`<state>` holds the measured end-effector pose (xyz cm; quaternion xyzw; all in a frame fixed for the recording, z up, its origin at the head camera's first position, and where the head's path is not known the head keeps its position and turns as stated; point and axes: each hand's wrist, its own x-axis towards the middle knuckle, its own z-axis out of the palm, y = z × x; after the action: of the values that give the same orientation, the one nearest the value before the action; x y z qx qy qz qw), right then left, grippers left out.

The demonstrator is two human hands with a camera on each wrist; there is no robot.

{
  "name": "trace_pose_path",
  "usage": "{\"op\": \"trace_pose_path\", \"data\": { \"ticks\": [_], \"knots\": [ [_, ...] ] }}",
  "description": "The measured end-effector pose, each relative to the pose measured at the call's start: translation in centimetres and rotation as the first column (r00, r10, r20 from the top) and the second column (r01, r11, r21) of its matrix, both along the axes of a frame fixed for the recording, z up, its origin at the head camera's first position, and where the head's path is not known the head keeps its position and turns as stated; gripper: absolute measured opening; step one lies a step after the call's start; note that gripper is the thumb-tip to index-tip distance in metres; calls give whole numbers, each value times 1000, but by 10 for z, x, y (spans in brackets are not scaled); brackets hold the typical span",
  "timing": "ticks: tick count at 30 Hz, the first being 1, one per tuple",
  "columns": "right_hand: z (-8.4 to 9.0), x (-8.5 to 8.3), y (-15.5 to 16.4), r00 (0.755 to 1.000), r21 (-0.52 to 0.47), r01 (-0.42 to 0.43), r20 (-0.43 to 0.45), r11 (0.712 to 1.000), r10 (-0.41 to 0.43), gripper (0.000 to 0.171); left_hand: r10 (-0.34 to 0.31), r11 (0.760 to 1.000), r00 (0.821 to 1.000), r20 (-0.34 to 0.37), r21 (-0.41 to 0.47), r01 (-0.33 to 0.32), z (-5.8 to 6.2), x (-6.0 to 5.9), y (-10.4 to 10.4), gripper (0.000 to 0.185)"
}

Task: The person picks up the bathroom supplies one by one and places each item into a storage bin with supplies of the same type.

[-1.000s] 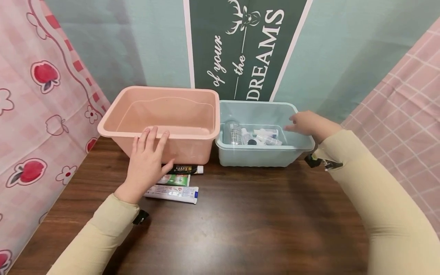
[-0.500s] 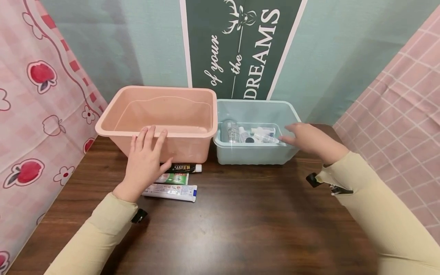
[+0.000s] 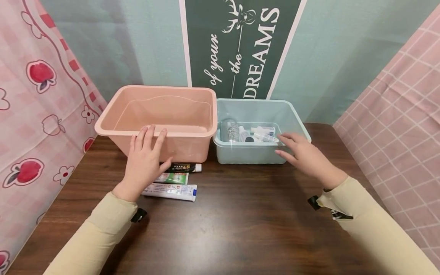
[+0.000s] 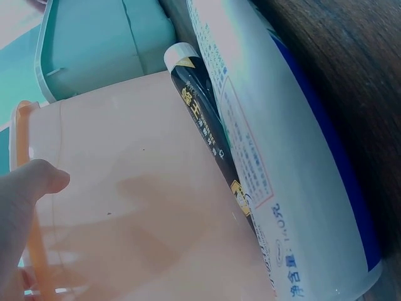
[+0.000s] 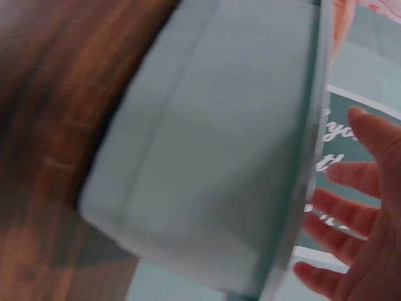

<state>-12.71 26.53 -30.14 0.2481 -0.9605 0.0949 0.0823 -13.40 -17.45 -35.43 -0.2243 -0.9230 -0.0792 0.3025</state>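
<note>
Fingers spread, left hand touching pink bin, right hand near blue bin

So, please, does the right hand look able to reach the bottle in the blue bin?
Probably yes: the right hand is empty near the open-topped blue bin, and nothing covers the bottle.

wood-grain table — pink bin | blue bin beside it | black tube, green-white tube, white tube — near pink bin
</note>
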Motion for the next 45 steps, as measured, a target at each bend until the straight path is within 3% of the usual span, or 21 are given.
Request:
{"op": "trace_pose_path", "data": {
  "ticks": [6,12,24,28,32,40,45],
  "knots": [
    [-19,4,5,988,-9,-96,-124,995,94,55,-1,1000,1000,0,-4,1,0,0,0,84],
    [-32,4,6,973,-57,-116,-208,992,102,61,-1,1000,1000,16,-2,1,0,0,0,85],
    [-44,5,10,964,-96,-110,-254,989,83,65,-13,1000,1000,13,-13,13,0,-1,3,85],
    [-46,4,10,954,-98,-134,-282,986,101,58,-8,1000,1000,28,-7,8,1,0,1,87],
    [-48,2,9,941,-100,-159,-316,982,120,63,-11,1000,999,41,-10,11,5,1,-1,88],
    [-50,2,9,929,-90,-154,-353,984,113,66,-15,1000,995,96,-23,17,10,4,0,87],
    [-51,2,8,929,-70,-129,-356,989,96,53,2,1000,987,161,-26,2,14,10,0,87]
  ]
}}
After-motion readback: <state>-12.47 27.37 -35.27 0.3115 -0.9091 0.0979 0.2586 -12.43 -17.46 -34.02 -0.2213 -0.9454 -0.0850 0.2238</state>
